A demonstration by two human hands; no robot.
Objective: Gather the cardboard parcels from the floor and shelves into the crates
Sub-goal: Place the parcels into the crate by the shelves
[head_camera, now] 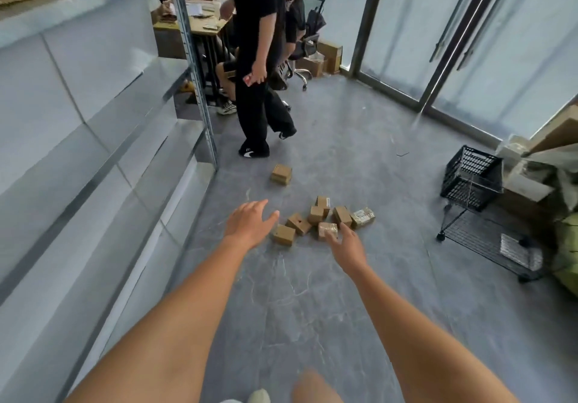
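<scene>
The grey marbled tile floor carries everything here. Along its left edge runs the grey metal shelving unit; toward the right edge a black slatted plastic crate sits tilted on a black wire trolley. Mid-floor lies a cluster of small brown cardboard parcels, with one lone cardboard parcel farther off. One taped parcel bears a label, too small to read. Both bare arms stretch forward. The left hand is spread, palm down, its grip wide and empty. The right hand is likewise loose-fingered, holding nothing, in front of the nearest parcel; contact unclear.
</scene>
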